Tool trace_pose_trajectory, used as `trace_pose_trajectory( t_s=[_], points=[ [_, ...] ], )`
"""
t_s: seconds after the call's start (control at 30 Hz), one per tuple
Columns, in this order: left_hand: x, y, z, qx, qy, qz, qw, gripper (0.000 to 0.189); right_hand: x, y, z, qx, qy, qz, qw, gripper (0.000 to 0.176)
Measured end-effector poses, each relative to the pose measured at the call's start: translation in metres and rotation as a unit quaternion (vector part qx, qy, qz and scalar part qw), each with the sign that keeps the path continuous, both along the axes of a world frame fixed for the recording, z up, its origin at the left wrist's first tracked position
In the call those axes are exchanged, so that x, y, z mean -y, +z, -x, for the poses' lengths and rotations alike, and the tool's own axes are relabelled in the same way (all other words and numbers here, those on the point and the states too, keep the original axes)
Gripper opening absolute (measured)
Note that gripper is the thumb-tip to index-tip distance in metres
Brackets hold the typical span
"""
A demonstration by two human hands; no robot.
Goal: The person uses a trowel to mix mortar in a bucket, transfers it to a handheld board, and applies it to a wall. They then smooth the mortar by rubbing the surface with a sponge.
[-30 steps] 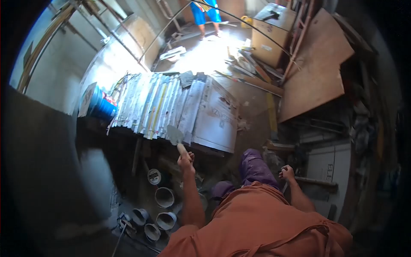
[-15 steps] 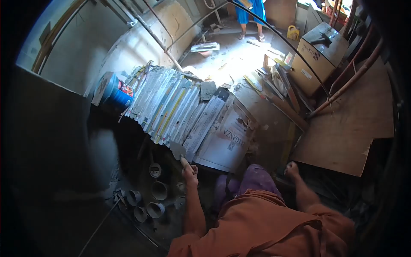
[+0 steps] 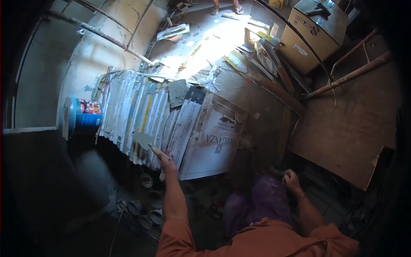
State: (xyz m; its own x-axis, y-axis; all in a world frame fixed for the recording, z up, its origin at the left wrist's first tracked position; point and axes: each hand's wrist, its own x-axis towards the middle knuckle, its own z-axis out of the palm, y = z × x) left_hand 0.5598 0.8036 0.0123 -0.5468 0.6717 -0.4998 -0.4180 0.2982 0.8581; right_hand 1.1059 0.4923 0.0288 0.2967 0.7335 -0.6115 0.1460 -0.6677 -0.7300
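Note:
My left hand is closed round the handle of a trowel, whose rounded grey blade lies over the near ends of a row of stacked flat boxes. My right hand is closed beside my right knee; what it holds, if anything, is too dark to make out. Right of the stack is a white box with printed letters. A grey slab piece rests on the stack.
A blue bucket stands left of the stack. Several round pipe pieces lie below, in shadow. A cardboard box, metal bars and a wooden board are at the right. A person's feet show at the top.
My left hand has moved forward and left with the trowel, from the near edge to over the stack. My view has shifted, and less of the other person shows.

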Motion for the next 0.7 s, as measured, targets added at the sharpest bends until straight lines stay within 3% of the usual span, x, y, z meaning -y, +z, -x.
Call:
trace_pose_trajectory(
  t_s=[0.1, 0.17, 0.23, 0.37, 0.43, 0.47, 0.53, 0.57, 0.63, 0.67, 0.7],
  points=[
    [-0.015, -0.035, 0.003, 0.031, 0.008, 0.029, 0.999, 0.043, 0.048, 0.006, -0.018, -0.02, -0.024, 0.154, 0.988, 0.011],
    [-0.02, -0.051, -0.003, 0.089, 0.087, 0.039, 0.992, 0.048, 0.082, -0.006, -0.043, -0.009, -0.041, 0.166, 0.985, 0.01],
    [-0.027, -0.061, -0.006, 0.092, 0.1, 0.043, 0.99, 0.052, 0.084, 0.0, -0.072, 0.036, -0.091, 0.27, 0.958, 0.009],
    [-0.044, -0.04, -0.036, 0.013, 0.17, 0.123, 0.978, 0.058, 0.034, 0.013, -0.126, 0.043, -0.121, 0.26, 0.957, 0.01],
    [-0.056, -0.029, -0.053, -0.168, 0.205, 0.277, 0.924, 0.067, -0.01, 0.018, -0.142, 0.057, -0.103, 0.247, 0.962, 0.01],
    [-0.062, -0.026, -0.056, -0.162, 0.209, 0.275, 0.924, 0.067, -0.041, 0.027, -0.144, 0.047, -0.121, 0.224, 0.966, 0.01],
    [-0.067, -0.021, -0.055, -0.275, 0.16, 0.413, 0.854, 0.074, -0.092, 0.034, -0.148, 0.03, -0.132, 0.18, 0.974, 0.01],
    [-0.069, -0.017, -0.061, -0.268, 0.167, 0.413, 0.854, 0.074, -0.115, 0.028, -0.151, 0.022, -0.126, 0.157, 0.979, 0.01],
    [-0.077, 0.006, -0.087, -0.487, 0.105, 0.371, 0.783, 0.071, -0.167, 0.034, -0.149, -0.018, -0.099, 0.097, 0.99, 0.007],
    [-0.083, 0.006, -0.09, -0.481, 0.109, 0.373, 0.786, 0.071, -0.193, 0.038, -0.146, -0.013, -0.093, 0.095, 0.991, 0.007],
    [-0.089, 0.002, -0.091, -0.557, 0.087, 0.296, 0.771, 0.067, -0.218, 0.041, -0.144, -0.014, -0.063, 0.06, 0.996, 0.007]
  ],
)
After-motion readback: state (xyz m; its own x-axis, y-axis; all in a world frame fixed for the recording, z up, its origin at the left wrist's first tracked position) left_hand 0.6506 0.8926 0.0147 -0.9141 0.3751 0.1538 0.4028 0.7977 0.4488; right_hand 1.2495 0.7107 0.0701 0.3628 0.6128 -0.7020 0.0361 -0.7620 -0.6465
